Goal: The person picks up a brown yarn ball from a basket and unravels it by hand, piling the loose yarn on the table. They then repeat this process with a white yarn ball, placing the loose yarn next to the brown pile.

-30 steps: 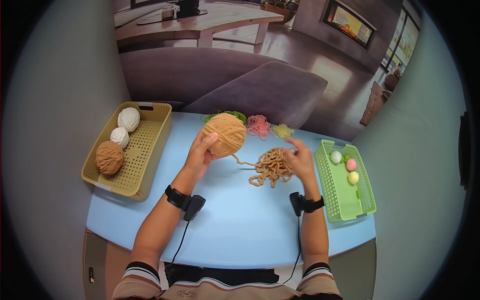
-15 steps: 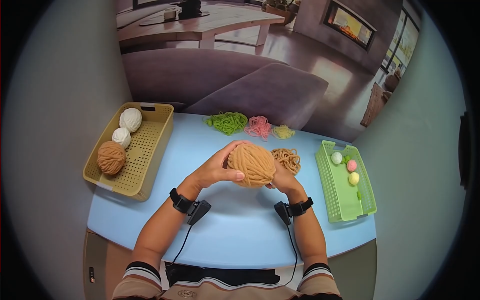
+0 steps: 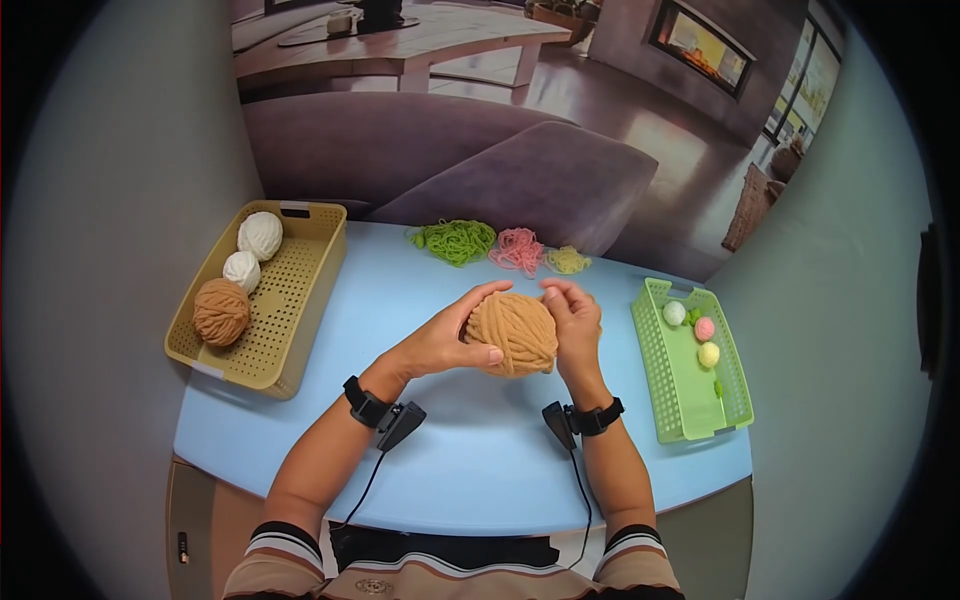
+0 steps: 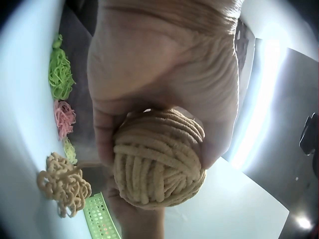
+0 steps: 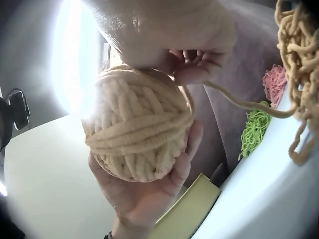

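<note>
A large tan yarn ball (image 3: 512,335) is held up over the table by my left hand (image 3: 432,342), its thumb and fingers spread around the left side. Close against the ball's right side is my right hand (image 3: 576,335). In the right wrist view its curled fingers pinch the tan yarn strand (image 5: 241,103), which lies along the ball and trails off to a loose tan yarn heap (image 5: 301,55). That tangled heap also shows in the left wrist view; in the head view my right hand hides it.
Green (image 3: 458,242), pink (image 3: 518,250) and pale yellow yarn tangles (image 3: 568,260) lie along the back edge. On the left stands a tan basket (image 3: 290,330) with two white balls and a brown yarn ball (image 3: 221,312). A green basket (image 3: 690,415) at right contains small colored balls.
My left hand has brought the ball right and nearer to me. The right hand came from the heap to the ball, dipped at its right side, then rose along it with the strand.
</note>
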`<state>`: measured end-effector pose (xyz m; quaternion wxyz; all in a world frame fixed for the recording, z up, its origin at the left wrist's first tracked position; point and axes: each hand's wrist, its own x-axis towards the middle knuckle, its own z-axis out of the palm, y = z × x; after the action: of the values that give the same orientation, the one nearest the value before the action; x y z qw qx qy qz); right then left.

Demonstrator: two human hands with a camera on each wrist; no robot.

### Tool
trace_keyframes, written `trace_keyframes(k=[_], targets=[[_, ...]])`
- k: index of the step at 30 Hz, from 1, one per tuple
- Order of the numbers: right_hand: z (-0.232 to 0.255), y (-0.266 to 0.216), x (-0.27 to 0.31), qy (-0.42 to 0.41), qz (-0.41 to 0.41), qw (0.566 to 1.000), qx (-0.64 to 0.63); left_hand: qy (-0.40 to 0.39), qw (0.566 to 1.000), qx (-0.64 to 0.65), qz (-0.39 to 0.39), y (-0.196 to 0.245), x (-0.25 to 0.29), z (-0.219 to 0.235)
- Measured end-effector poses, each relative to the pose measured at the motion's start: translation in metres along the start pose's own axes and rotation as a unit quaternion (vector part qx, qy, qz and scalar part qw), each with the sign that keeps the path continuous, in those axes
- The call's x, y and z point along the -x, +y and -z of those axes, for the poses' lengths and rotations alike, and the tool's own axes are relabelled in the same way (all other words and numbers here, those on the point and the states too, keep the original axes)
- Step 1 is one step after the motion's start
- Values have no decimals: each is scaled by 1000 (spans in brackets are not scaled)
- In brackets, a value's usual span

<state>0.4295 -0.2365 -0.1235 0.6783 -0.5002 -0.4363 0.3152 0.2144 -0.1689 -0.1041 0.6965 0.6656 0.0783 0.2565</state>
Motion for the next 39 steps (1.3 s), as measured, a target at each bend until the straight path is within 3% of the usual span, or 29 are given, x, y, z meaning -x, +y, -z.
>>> trace_keyframes(k=[8, 12, 15, 18, 20, 21, 22, 23, 25, 28, 31, 34, 39], targets=[[34, -42, -11, 190, 147, 970, -41, 46, 991, -124, 12, -29, -5, 20], [60, -40, -23, 233, 178, 955, -40, 141, 989, -33, 22, -38, -6, 34], [88, -31, -30, 221, 109, 965, 91, 202, 979, 31, 20, -34, -4, 41], [116, 15, -51, 151, 222, 885, 381, 208, 974, 92, 16, -25, -2, 42], [77, 1, -36, 67, 185, 919, 342, 187, 976, 110, -1, -17, -1, 36], [55, -13, -25, 4, 65, 957, 282, 165, 979, 118, -12, -16, -2, 34], [37, -16, -16, -50, 12, 971, 234, 144, 981, 126, -23, -16, -2, 31], [19, -19, -7, -98, -46, 976, 189, 122, 983, 133, -34, -15, -3, 28], [-2, -14, 3, -176, -22, 974, 138, 75, 993, 87, -39, -11, -3, 26], [5, -7, 3, -279, -112, 944, 137, 18, 999, 41, -21, 4, 0, 16], [16, 9, 0, -291, 52, 939, 177, -15, 999, 19, -25, 8, 2, 13], [21, 3, -5, -205, -83, 969, 113, -23, 999, 0, -23, 4, 2, 12], [23, -34, -6, -49, -10, 997, -51, 23, 999, -43, 5, -13, -2, 17]])
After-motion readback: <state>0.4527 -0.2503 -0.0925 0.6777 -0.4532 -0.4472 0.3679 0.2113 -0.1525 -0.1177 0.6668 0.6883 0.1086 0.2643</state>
